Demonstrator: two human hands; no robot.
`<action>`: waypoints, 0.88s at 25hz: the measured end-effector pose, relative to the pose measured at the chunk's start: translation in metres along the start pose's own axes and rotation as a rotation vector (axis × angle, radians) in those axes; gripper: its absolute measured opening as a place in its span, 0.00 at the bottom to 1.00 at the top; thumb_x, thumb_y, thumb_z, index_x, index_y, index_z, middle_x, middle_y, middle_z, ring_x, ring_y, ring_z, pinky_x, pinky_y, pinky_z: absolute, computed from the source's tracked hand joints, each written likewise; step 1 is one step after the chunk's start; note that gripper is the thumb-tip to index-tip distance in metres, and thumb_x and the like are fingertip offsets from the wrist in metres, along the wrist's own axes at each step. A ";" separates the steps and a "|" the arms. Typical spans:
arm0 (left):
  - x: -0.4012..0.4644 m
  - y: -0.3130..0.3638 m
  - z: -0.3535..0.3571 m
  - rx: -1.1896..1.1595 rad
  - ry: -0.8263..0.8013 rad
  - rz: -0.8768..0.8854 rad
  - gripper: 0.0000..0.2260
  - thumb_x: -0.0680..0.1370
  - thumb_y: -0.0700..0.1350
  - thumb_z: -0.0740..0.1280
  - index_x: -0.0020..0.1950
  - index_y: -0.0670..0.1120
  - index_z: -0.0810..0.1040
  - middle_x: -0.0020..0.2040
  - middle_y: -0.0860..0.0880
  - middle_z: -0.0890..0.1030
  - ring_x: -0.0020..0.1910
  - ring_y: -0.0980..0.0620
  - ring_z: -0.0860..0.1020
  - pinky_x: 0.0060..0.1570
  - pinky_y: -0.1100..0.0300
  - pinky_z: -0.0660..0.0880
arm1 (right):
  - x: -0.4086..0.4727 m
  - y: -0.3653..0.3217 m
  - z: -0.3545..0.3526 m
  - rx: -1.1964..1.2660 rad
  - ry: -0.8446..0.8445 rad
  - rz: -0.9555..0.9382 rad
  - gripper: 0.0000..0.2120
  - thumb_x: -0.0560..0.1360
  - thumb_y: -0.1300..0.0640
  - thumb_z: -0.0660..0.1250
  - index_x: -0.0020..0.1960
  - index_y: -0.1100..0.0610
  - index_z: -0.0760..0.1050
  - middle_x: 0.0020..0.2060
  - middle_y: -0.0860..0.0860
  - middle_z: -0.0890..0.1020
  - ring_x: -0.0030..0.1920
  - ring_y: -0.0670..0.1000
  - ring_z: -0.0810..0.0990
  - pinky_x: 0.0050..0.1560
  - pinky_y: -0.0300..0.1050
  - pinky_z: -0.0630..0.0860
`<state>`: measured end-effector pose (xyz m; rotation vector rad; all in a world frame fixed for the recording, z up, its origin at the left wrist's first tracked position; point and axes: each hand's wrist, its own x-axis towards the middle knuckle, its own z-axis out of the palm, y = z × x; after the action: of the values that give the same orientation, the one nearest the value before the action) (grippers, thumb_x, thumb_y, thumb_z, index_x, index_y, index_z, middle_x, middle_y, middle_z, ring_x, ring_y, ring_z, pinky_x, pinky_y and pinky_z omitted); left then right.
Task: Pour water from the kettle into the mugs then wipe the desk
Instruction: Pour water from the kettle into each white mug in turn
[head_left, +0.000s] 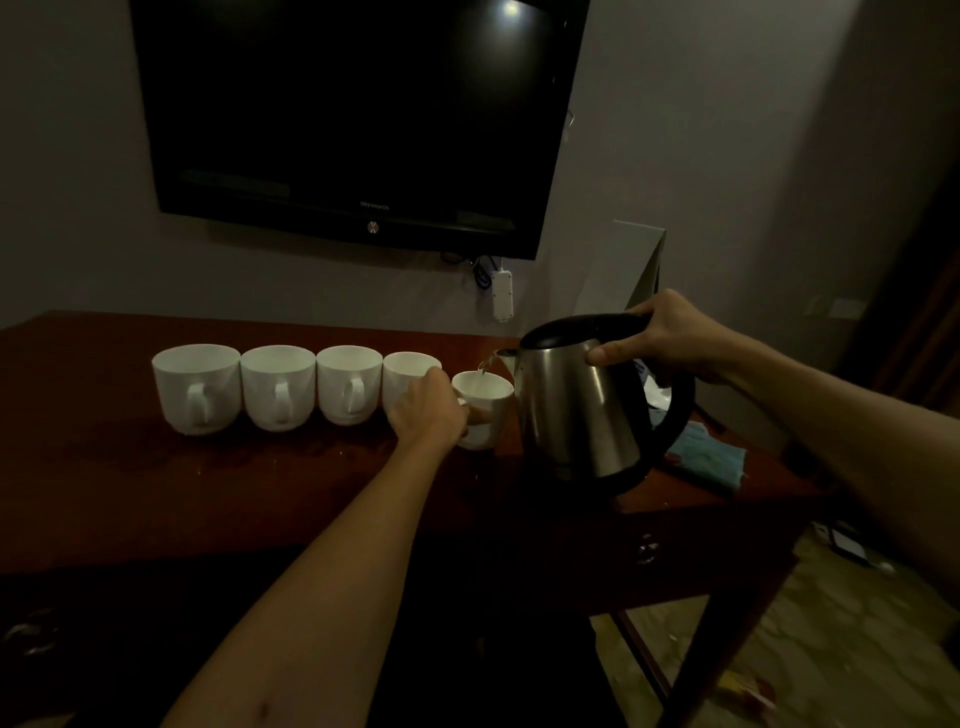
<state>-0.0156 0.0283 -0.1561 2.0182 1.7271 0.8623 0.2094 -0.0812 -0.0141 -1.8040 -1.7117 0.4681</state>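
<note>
**Water goes into the fifth mug**

The right hand (670, 332) has its fingers closed around the handle of the kettle (582, 410), tilted; water falls into the mug (485, 402); the left hand (428, 410) grips this mug on the tabletop (208, 493); four mugs (275, 384) stand in a row to the left; a blue cloth (711, 457) lies behind the kettle.

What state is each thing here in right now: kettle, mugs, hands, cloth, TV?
Kettle: tilted, pouring.
Fifth mug: held, receiving water.
Four other mugs: upright in a row.
Left hand: grips fifth mug.
Right hand: grips kettle handle.
Blue cloth: lying on desk.
TV: off.
</note>
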 end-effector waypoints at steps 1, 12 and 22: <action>-0.001 0.000 -0.001 -0.001 -0.003 -0.005 0.17 0.75 0.52 0.75 0.59 0.46 0.75 0.51 0.47 0.81 0.50 0.49 0.78 0.38 0.57 0.67 | 0.000 0.000 0.000 -0.003 -0.001 -0.002 0.24 0.65 0.53 0.78 0.51 0.71 0.80 0.28 0.51 0.78 0.23 0.43 0.76 0.23 0.34 0.72; -0.004 0.001 -0.004 -0.022 -0.007 -0.004 0.16 0.76 0.51 0.73 0.58 0.46 0.75 0.49 0.48 0.79 0.45 0.50 0.74 0.37 0.57 0.67 | 0.001 -0.001 0.000 -0.037 -0.005 -0.017 0.27 0.64 0.51 0.79 0.53 0.71 0.80 0.34 0.59 0.79 0.22 0.44 0.75 0.23 0.36 0.73; -0.001 -0.002 0.003 -0.024 0.023 -0.013 0.17 0.75 0.52 0.74 0.58 0.46 0.75 0.51 0.48 0.79 0.46 0.51 0.73 0.33 0.58 0.62 | 0.001 0.000 0.000 -0.026 -0.010 0.015 0.23 0.66 0.53 0.79 0.52 0.70 0.81 0.25 0.49 0.78 0.22 0.44 0.75 0.23 0.37 0.72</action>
<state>-0.0151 0.0277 -0.1595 1.9876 1.7319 0.9009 0.2096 -0.0798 -0.0134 -1.8371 -1.7189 0.4642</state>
